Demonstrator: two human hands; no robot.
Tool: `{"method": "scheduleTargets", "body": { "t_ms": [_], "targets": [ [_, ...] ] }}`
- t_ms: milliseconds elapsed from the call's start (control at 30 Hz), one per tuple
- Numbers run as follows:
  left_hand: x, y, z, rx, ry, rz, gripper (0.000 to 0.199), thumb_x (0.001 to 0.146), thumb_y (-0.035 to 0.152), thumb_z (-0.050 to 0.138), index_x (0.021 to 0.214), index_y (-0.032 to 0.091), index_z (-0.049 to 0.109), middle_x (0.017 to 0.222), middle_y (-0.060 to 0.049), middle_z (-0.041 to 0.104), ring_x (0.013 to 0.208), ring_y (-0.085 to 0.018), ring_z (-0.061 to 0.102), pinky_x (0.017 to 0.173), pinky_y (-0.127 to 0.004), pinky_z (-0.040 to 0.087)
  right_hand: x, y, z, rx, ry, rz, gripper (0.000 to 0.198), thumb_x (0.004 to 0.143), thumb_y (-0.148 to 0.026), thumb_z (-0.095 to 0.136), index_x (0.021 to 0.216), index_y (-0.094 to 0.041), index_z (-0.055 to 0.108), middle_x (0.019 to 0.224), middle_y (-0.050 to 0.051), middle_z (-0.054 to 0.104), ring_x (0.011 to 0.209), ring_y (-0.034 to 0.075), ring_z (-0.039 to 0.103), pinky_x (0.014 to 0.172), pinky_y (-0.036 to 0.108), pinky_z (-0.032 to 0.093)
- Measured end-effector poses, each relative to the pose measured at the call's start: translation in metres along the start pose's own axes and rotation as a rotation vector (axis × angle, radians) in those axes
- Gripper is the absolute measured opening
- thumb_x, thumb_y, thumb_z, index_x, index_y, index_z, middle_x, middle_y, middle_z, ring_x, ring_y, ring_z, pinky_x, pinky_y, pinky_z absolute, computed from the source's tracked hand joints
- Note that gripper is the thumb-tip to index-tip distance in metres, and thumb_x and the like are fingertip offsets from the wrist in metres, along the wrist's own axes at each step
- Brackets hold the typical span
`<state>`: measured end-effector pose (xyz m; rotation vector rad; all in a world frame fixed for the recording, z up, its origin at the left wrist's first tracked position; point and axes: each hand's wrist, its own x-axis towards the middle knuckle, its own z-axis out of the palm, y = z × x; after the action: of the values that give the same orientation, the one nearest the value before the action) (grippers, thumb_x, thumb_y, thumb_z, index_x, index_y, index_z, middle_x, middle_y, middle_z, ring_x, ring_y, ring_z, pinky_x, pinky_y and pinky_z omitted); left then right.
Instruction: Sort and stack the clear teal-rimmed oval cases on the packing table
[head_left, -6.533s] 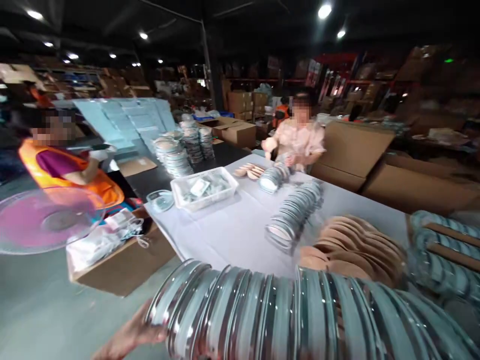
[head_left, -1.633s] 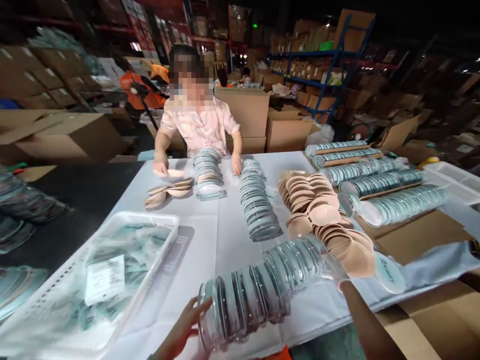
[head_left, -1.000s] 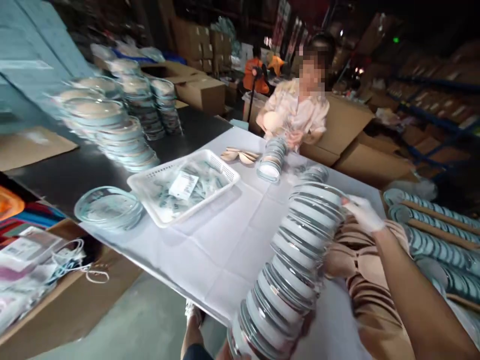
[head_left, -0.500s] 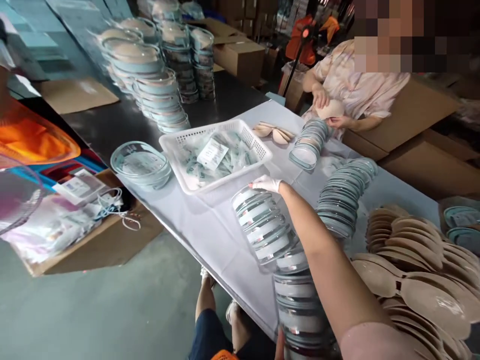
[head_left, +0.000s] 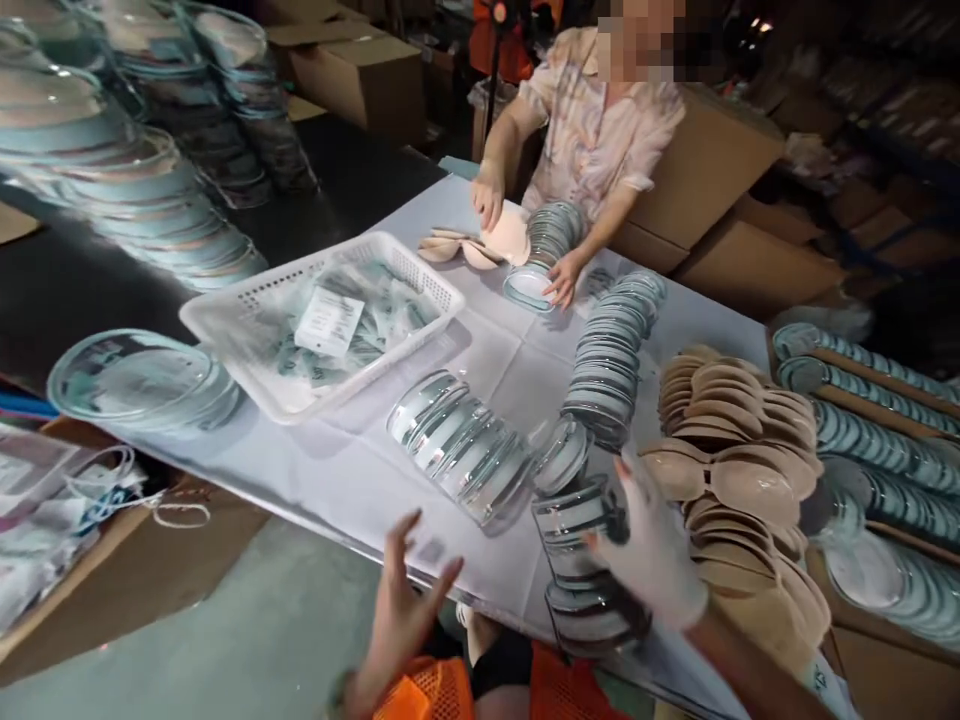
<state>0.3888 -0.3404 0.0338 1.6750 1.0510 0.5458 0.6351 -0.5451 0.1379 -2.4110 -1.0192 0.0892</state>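
You had just laid the row of clear round cases (head_left: pixel 465 445) down on the tabletop (head_left: pixel 360 470).
Your left hand (head_left: pixel 401 610) hung released, short of them; your gloved right hand (head_left: pixel 652 550) rested spread on the cases nearest you.

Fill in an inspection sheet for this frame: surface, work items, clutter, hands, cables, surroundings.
Surface: table under a white cloth; black table beyond it.
Work items: row of clear round cases lying on the cloth; a shorter case stack at the near edge.
Clutter: white basket of bagged items, tan pads, further case rows.
Hands: left hand open, off the cases; gloved right hand against the case stack, grip unclear.
Cables: white cords in a carton, left.
Surroundings: person opposite handling pads; cartons behind.
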Motion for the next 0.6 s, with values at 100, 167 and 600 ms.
{"method": "scheduleTargets", "body": {
  "t_ms": [100,167,600],
  "targets": [
    [0.059,0.059,0.007,0.300,-0.119,0.568,0.095,0.078,0.082,0.069,0.155,0.031,0.049,0.167,-0.012,0.045,0.160,-0.048,0.024,0.130,-0.071,0.019,-0.133,0.028,0.048,-0.203,0.059,0.247,0.107,0.066,-0.044,0.083,0.158,-0.018,0.035,0.164,0.027,0.032,0.149,0.053,0.036,0.112,0.069,0.046],
    [0.098,0.108,0.043,0.524,-0.486,0.800,0.093,0.086,0.079,0.063,0.162,0.031,0.041,0.175,-0.011,0.034,0.164,-0.046,0.013,0.129,-0.074,0.007,-0.170,0.026,0.085,-0.339,0.167,0.376,0.100,0.067,-0.042,0.079,0.154,-0.013,0.038,0.164,0.031,0.025,0.153,0.056,0.026,0.113,0.069,0.043],
    [0.095,0.132,0.137,1.022,-1.084,1.005,0.109,0.079,0.074,0.077,0.166,0.023,0.034,0.165,-0.020,0.048,0.157,-0.046,0.033,0.125,-0.075,0.025,-0.126,0.078,0.023,-0.227,-0.295,0.214,0.067,0.078,-0.013,0.074,0.143,-0.024,0.066,0.174,0.016,0.025,0.164,0.037,0.009,0.133,0.054,0.012]
  ]
}}
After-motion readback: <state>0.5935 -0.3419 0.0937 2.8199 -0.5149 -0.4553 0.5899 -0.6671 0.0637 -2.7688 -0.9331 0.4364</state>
